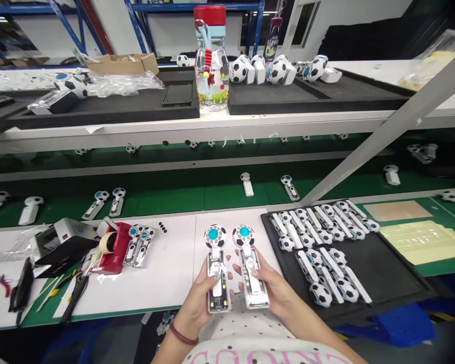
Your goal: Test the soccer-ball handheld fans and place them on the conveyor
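My left hand (pixel 200 298) is closed around a soccer-ball-headed handheld device (pixel 215 240), its thumb lying on the white piece in the clear handle. A matching soccer-ball device (pixel 243 236) is gripped in my right hand (pixel 275 283), thumb against the handle's edge. Both are held upright side by side, turquoise discs facing me, a small gap between them. Circuit parts show through the transparent handles. To the left, two similar devices (pixel 140 245) lie on the white work surface (pixel 174 273). A black tray (pixel 382 268) at the right holds several more in rows.
A red tape dispenser (pixel 116 253), a black box (pixel 62 245) and red-handled pliers (pixel 0 287) lie at the left. Behind runs a green conveyor belt (pixel 174 192) carrying spaced devices. A drink bottle (pixel 212 65) stands on the shelf above. A slanted metal bar (pixel 382 136) crosses the right side.
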The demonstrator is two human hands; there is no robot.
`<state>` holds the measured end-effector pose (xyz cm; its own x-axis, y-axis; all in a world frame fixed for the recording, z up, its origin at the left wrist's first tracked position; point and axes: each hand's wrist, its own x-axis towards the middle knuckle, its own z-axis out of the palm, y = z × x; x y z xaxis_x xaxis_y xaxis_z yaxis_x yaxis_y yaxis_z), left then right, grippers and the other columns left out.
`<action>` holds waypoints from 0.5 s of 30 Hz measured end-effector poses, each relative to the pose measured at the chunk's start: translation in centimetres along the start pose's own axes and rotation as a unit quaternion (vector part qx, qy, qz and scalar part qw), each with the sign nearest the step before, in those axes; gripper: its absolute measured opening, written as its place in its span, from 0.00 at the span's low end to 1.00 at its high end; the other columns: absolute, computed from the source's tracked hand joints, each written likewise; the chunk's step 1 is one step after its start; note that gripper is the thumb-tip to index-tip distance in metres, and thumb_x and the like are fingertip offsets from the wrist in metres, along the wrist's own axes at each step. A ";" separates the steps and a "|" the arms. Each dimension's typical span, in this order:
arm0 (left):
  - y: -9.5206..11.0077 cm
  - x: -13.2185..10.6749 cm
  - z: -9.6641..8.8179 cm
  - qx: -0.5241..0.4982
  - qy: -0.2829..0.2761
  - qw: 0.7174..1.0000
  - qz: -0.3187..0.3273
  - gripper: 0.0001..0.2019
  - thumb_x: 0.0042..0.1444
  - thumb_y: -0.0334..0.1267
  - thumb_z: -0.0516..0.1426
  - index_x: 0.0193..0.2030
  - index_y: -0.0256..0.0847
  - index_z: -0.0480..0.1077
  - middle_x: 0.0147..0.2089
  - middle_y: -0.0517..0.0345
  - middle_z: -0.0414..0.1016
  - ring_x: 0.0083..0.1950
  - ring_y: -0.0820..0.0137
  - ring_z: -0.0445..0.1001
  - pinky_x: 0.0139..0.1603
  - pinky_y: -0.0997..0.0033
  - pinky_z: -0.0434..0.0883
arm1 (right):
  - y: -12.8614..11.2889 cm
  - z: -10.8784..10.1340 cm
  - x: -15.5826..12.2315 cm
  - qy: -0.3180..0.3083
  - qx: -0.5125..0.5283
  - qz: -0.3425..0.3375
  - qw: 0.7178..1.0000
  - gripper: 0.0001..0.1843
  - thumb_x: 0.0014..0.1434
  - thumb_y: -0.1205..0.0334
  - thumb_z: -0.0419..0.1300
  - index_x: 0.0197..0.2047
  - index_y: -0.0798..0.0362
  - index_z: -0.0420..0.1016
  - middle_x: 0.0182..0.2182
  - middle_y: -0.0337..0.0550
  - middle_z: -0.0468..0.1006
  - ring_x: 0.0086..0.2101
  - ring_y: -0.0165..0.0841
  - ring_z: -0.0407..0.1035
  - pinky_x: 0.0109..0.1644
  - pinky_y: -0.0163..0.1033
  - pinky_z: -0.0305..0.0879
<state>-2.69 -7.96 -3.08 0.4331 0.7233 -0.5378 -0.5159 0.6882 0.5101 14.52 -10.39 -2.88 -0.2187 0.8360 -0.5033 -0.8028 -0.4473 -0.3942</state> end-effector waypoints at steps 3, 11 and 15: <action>0.1 0.2 0.7 -0.006 -0.021 1.000 0.019 0.33 0.50 0.28 0.55 0.62 0.48 0.49 0.47 0.51 0.71 0.38 0.67 0.73 0.34 0.65 0.73 | 0.0 0.6 -0.4 -0.018 -0.027 -0.014 0.999 0.41 0.47 0.74 0.59 0.60 0.43 0.46 0.46 0.47 0.73 0.44 0.41 0.69 0.37 0.43 0.69; 0.7 -0.3 1.6 0.031 -0.056 0.997 0.047 0.28 0.51 0.31 0.56 0.58 0.47 0.53 0.56 0.48 0.63 0.39 0.66 0.71 0.34 0.66 0.71 | -0.5 1.2 -1.1 -0.036 -0.044 -0.023 0.998 0.46 0.49 0.72 0.60 0.63 0.40 0.37 0.51 0.48 0.69 0.47 0.42 0.68 0.39 0.43 0.67; 1.3 -0.9 2.3 0.056 -0.065 0.995 0.044 0.29 0.51 0.33 0.58 0.59 0.48 0.52 0.50 0.49 0.67 0.36 0.67 0.72 0.35 0.67 0.71 | -0.7 1.6 -1.3 -0.054 -0.065 -0.020 0.996 0.47 0.50 0.69 0.60 0.64 0.42 0.34 0.41 0.48 0.75 0.38 0.39 0.72 0.40 0.43 0.65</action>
<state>-2.00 -7.59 -0.43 0.4851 0.7777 -0.3997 -0.4734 0.6179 0.6278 14.45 -10.65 -0.71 -0.2524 0.8797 -0.4031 -0.7352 -0.4452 -0.5112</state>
